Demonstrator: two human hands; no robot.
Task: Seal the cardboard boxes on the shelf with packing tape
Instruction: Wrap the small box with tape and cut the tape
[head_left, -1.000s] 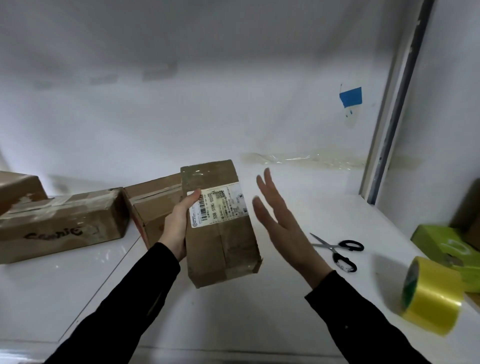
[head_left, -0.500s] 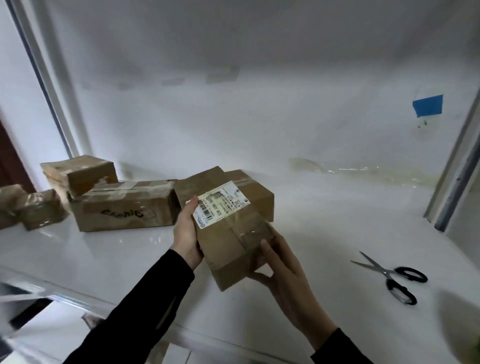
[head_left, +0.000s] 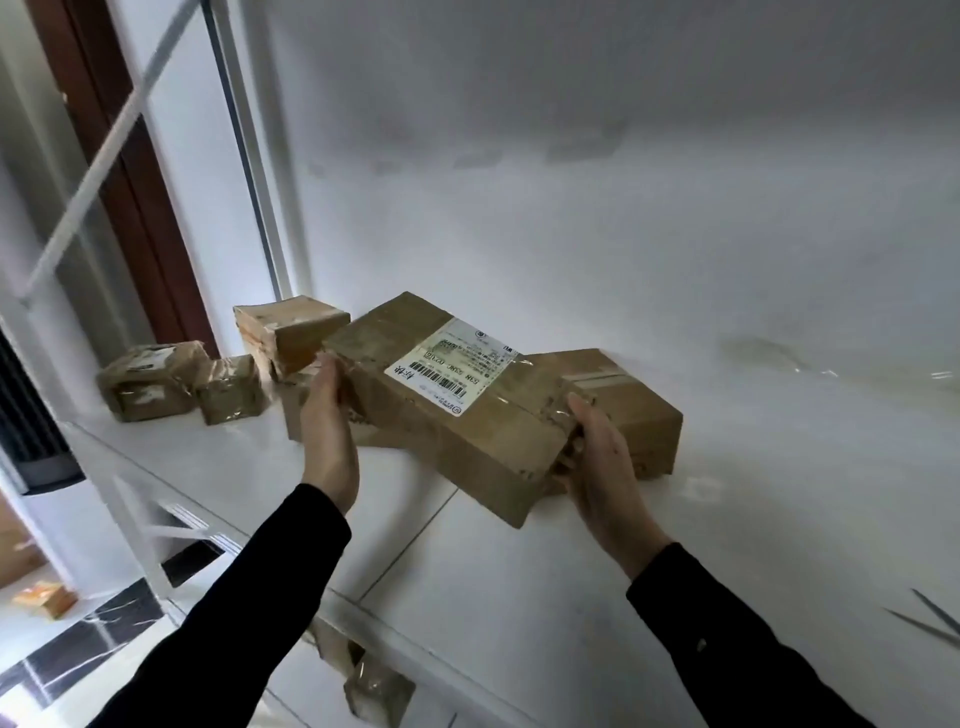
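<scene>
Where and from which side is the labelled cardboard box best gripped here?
By its two short ends, one hand from each side, as the left hand and right hand do: the labelled box is long, tilted, with the label facing up and fingers wrapping an end.

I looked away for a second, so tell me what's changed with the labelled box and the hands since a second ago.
The right hand, open and off the box a second ago, now grips the near right end of the labelled box. The box has been turned from upright to lying lengthwise between both hands, over the other boxes. The left hand has kept its hold throughout. The view swung left, so the tape roll is out of sight. The boxes on the shelf look unmoved.
</scene>
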